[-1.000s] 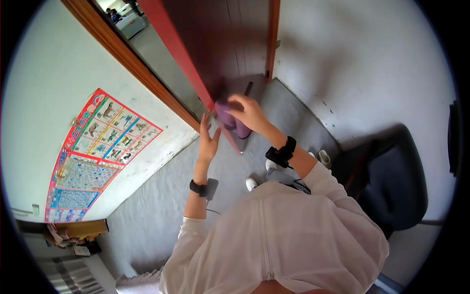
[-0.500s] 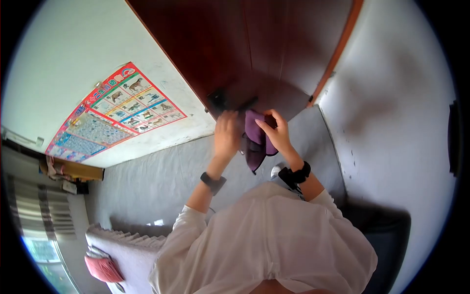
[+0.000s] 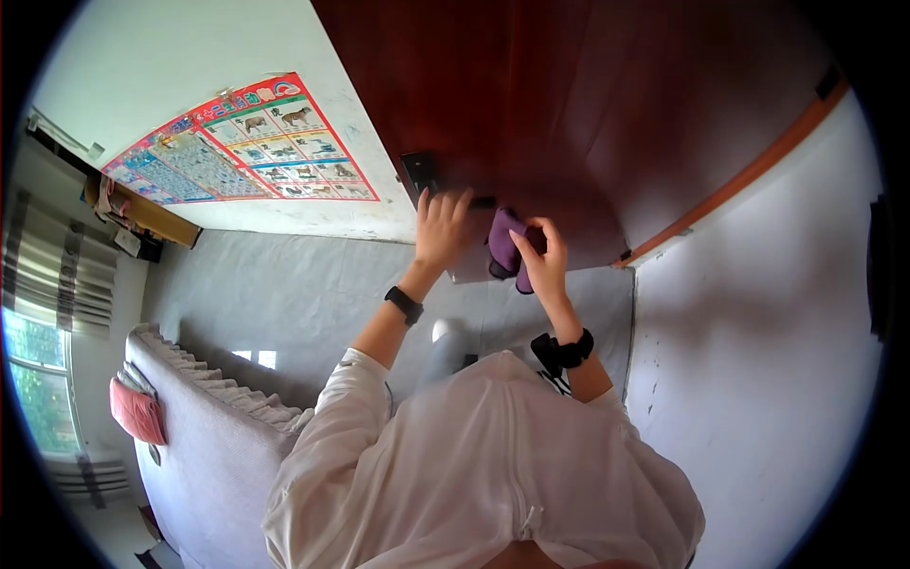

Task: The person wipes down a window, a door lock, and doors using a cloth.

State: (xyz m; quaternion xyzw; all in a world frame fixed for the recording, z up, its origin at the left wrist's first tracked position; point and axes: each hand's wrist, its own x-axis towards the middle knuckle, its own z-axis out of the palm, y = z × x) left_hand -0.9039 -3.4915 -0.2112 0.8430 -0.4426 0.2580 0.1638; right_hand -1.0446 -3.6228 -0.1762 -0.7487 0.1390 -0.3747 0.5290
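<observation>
My right hand (image 3: 547, 258) is closed on a folded purple cloth (image 3: 506, 237) with a darker lower part, thumb on one side and fingers on the other. It hangs in front of the dark red-brown door (image 3: 569, 104). My left hand (image 3: 442, 228) is up at the door's edge, fingers apart and a little blurred, right beside the black door handle (image 3: 484, 202). The black lock plate (image 3: 419, 173) shows just above these fingertips. A black band (image 3: 405, 304) is round my left wrist, and another black band (image 3: 572, 351) is round the right.
An animal poster (image 3: 265, 142) hangs on the white wall left of the door. A bed (image 3: 213, 446) with a ruffled cover stands at lower left, a pink cloth (image 3: 137, 411) on it. Grey floor (image 3: 313, 275) runs up to the door; a white wall (image 3: 749, 379) is on the right.
My view has shifted, and more of the door now shows. My left hand's fingers have spread beside the handle. The purple cloth, still in my right hand, hangs less far down.
</observation>
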